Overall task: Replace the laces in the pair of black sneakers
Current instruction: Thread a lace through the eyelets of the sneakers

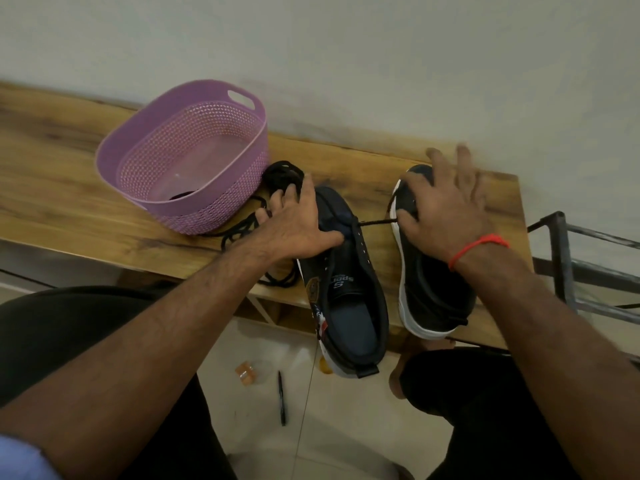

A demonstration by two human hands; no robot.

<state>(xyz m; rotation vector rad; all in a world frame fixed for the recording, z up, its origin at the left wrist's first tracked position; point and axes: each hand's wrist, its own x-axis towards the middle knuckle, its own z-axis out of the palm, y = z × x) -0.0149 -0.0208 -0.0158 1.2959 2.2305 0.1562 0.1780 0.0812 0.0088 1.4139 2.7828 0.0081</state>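
Purple basket [180, 157] at left on the desk [52, 174]; something dark lies in its bottom, too dim to identify. Just right of it, loose black laces [282, 173] lie piled and trailing toward the desk edge. Judged soft, light and limp; they will snag and tangle, so best taken by a tip, not the bundle.

Left hand [298, 220] lies over the toe of the left sneaker [349, 296], fingers [277, 202] spread among the lace strands, thumb against the tongue. Whether any strand is actually pinched cannot be told.

This sneaker has bare eyelets and its heel overhangs the desk edge. It looks light, with a flexible upper and firm sole; hold by the sole or the sides.

One lace end [375, 222] spans between the shoes.

Right hand [446, 213] presses flat on the right sneaker [433, 306], fingers splayed, gripping nothing.
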